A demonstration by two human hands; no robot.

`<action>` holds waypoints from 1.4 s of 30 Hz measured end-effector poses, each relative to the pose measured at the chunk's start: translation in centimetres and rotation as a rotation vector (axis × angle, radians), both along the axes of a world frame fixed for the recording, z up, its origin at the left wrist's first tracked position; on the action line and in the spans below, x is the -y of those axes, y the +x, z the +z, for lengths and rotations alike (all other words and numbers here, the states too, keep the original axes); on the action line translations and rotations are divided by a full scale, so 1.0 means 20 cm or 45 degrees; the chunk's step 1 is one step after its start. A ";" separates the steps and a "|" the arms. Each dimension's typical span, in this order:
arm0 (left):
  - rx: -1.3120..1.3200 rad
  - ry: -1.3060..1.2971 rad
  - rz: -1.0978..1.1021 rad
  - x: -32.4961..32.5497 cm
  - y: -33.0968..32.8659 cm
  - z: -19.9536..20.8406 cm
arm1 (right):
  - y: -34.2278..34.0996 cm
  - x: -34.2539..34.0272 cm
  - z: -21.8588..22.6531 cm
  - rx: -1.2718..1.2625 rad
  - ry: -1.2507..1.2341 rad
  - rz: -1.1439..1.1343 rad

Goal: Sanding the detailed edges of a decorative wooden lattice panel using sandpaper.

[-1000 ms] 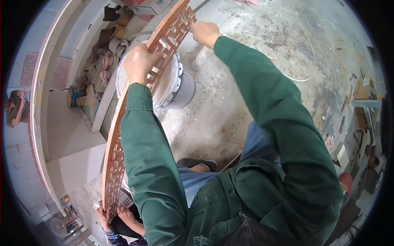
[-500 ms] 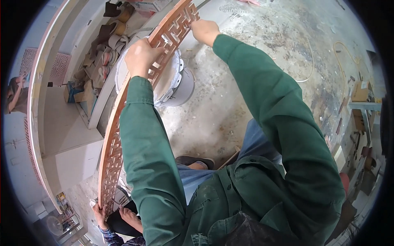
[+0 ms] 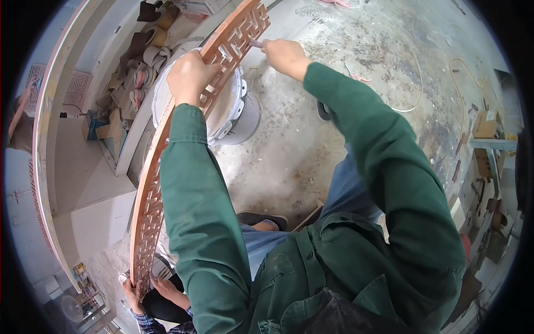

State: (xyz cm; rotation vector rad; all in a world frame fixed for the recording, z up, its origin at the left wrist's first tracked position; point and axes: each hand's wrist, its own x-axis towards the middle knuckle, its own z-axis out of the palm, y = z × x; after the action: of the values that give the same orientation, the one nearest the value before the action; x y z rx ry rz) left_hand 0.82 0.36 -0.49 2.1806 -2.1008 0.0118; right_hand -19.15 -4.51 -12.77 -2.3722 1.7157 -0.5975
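A long reddish-brown wooden lattice panel (image 3: 143, 183) runs from the top middle down to the lower left. My left hand (image 3: 192, 77) is closed round its edge in the upper part, thumb over the fretwork. To the right of the panel's far end, my right hand (image 3: 283, 55) pinches a thin pinkish-brown stick (image 3: 256, 43) whose tip reaches the cut-outs; its exact kind is unclear. Beneath the panel stands a round white bucket (image 3: 245, 122), partly covered by the panel and my left hand. At the lower end, a co-worker's hands (image 3: 132, 294) are at the same panel.
To the left stands a pale curved bench (image 3: 92, 178), with scraps and sanding rolls (image 3: 150, 55) heaped beside it. A thin hose (image 3: 420, 92) lies on the stained floor at right, near a cardboard box (image 3: 488, 125) and scattered tools. My shoe (image 3: 261, 220) is below the bucket.
My right hand has drawn back to the right from the panel's edge, bringing the stick into view. A dark shoe now shows beside my right forearm. One co-worker's hand has shifted toward the lattice.
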 end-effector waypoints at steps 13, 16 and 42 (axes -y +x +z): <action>-0.004 0.017 0.019 -0.01 0.03 0.01 | 0.08 -0.07 0.06 -0.028 0.098 0.086; 0.000 0.004 -0.017 0.01 0.00 0.03 | -0.02 0.04 0.09 -0.118 0.056 0.129; 0.003 -0.030 -0.046 0.02 -0.05 -0.03 | -0.05 0.14 0.16 -0.136 0.134 -0.043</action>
State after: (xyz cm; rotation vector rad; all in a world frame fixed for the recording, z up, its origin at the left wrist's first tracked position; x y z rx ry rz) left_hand -0.09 -0.01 -1.00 2.1302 -2.1299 0.0362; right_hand -20.24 -7.22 -9.58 -2.3458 1.7863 -0.3812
